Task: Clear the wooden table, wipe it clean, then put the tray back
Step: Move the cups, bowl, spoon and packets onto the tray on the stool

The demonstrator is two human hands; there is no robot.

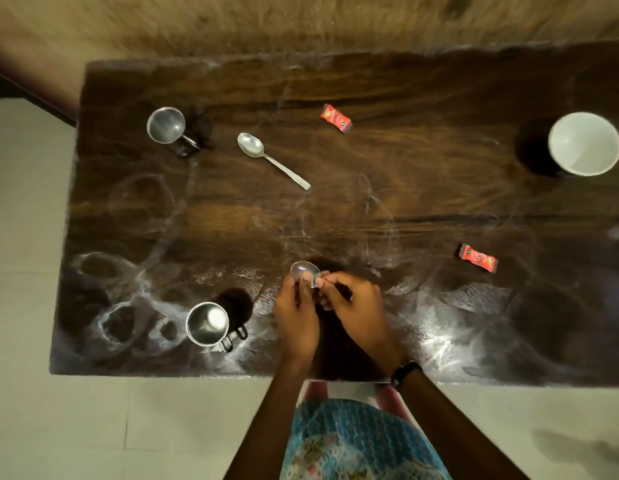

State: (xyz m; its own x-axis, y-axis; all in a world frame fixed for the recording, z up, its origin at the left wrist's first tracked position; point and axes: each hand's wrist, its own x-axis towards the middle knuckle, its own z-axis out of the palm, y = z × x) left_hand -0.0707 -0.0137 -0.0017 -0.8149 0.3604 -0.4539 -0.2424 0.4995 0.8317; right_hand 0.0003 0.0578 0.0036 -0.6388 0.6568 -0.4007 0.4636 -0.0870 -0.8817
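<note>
The dark wooden table point(405, 202) is streaked with white powdery marks. Both hands meet near its front edge over a steel spoon point(303, 270). My left hand point(296, 313) pinches the neck just below the bowl. My right hand point(356, 306) grips the handle, which is hidden in the fingers. A second steel spoon point(266, 157) lies loose on the table behind them. Two steel mugs stand at the left, one at the back point(166, 126) and one at the front point(208, 323). A white cup point(584, 143) stands at the far right. No tray is in view.
Two red candy wrappers lie on the table, one at the back middle point(335, 118) and one at the front right point(477, 258). A wooden wall point(301, 22) runs behind the table. Pale floor tiles point(24, 202) surround the left and front sides.
</note>
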